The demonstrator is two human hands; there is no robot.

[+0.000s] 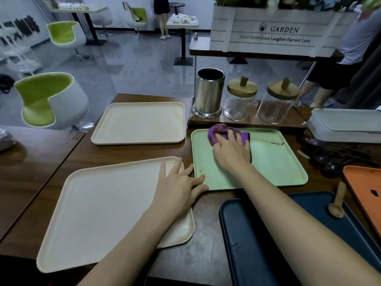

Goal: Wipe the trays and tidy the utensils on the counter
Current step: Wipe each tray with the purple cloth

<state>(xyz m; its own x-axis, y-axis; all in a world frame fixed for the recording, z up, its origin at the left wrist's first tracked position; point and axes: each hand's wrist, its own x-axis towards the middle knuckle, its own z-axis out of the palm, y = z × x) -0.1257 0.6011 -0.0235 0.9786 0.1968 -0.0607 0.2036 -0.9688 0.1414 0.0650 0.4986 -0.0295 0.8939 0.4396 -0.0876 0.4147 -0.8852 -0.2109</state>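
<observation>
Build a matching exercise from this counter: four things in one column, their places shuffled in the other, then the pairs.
Things
1. purple cloth
2. wooden spoon
3. steel canister
4. left hand

Places
A. on the dark blue tray
B. on the green tray, under the right hand
C. resting on the near cream tray
D. on the rack beside the glass jars

Pairs: 1-B, 2-A, 3-D, 4-C
</observation>
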